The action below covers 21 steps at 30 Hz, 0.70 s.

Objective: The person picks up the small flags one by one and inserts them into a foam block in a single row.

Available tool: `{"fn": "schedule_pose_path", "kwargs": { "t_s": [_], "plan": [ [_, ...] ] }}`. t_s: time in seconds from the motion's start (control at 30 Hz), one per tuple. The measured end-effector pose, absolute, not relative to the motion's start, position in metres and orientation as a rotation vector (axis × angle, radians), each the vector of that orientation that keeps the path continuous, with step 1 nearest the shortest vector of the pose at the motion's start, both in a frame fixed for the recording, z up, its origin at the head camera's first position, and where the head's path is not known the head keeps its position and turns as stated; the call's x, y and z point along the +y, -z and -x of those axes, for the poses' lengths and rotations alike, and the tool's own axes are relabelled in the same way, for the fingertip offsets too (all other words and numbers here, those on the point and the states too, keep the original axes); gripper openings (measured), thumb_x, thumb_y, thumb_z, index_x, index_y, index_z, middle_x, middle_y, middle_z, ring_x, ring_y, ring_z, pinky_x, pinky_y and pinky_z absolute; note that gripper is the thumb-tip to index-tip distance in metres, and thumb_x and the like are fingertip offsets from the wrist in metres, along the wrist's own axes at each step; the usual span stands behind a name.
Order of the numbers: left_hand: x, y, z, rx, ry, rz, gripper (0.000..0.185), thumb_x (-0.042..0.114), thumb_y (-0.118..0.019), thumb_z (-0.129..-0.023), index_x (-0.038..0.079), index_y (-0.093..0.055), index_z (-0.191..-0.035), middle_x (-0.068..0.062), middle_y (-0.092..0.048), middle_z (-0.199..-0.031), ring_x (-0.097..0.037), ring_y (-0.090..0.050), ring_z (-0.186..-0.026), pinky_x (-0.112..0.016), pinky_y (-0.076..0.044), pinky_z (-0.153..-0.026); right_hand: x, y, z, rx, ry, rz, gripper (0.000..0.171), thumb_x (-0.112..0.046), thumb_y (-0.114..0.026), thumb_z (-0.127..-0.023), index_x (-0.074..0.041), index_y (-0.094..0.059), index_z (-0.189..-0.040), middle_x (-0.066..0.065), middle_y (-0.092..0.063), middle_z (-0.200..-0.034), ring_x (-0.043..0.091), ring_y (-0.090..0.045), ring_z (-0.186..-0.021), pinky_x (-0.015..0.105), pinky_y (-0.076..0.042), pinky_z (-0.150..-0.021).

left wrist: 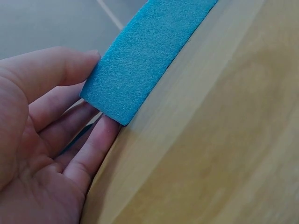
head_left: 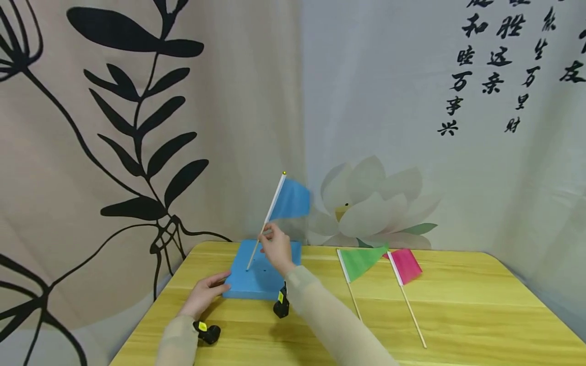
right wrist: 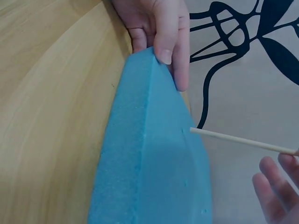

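Note:
My right hand (head_left: pixel 278 249) pinches the thin wooden stick (right wrist: pixel 238 140) of a blue flag (head_left: pixel 290 199) with a white sleeve and a yellow tip. The flag leans to the right over a blue foam block (head_left: pixel 235 284) with small holes in its top. Close to one hole is the stick's lower end; whether it touches the foam, I cannot tell. At the block's near left corner, my left hand (head_left: pixel 206 292) holds the edge, thumb (left wrist: pixel 77 65) at the upper edge and fingers along the side. Part of the block is hidden behind my right hand.
On the wooden table (head_left: pixel 480 300), a green triangular flag (head_left: pixel 361 262) and a pink flag (head_left: pixel 406 265) lie right of the block. Behind the table hangs a printed curtain (head_left: pixel 256 101). Each wrist carries a small black camera (head_left: pixel 209 334).

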<state>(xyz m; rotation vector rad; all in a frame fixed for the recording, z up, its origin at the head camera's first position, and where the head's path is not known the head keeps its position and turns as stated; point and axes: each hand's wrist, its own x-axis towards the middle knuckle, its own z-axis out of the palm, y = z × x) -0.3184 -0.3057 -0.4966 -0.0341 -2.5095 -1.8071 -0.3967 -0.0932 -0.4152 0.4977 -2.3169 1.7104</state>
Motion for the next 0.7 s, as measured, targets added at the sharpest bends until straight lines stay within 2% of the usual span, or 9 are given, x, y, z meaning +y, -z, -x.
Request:
{"fn": "schedule_pose_path", "kwargs": {
  "t_s": [0.23,0.53,0.7],
  "plan": [
    [-0.306,0.498,0.319,-2.513,1.783,0.046,0.051,0.019,-0.067,-0.093,0.002,-0.053,-0.139,-0.022,-0.046,-0.142,-0.038,-0.045,-0.128,-0.047,-0.045,-0.100,-0.096,0.421,0.399,-2.324,-1.720,-0.486,0.013,-0.016,-0.063,-0.096,-0.015,-0.062,-0.109,0.002,-0.070,-0.090,0.029,-0.070,-0.070,0.025,-0.055,-0.053],
    [-0.306,0.496,0.318,-2.508,1.792,0.074,0.051,0.018,-0.067,-0.093,0.001,-0.052,-0.139,-0.022,-0.046,-0.143,-0.038,-0.043,-0.129,-0.045,-0.045,-0.100,-0.096,0.424,0.400,-2.358,-1.676,-0.509,0.015,-0.019,-0.063,-0.096,-0.016,-0.060,-0.111,0.001,-0.069,-0.089,0.022,-0.068,-0.066,0.024,-0.055,-0.054],
    [-0.306,0.495,0.316,-2.511,1.808,0.059,0.052,0.019,-0.067,-0.093,0.002,-0.052,-0.140,-0.020,-0.045,-0.144,-0.037,-0.043,-0.130,-0.043,-0.046,-0.100,-0.099,0.427,0.398,-2.394,-1.644,-0.534,0.017,-0.019,-0.062,-0.097,-0.012,-0.060,-0.112,0.004,-0.070,-0.096,0.029,-0.070,-0.070,0.025,-0.053,-0.051]
  ]
}}
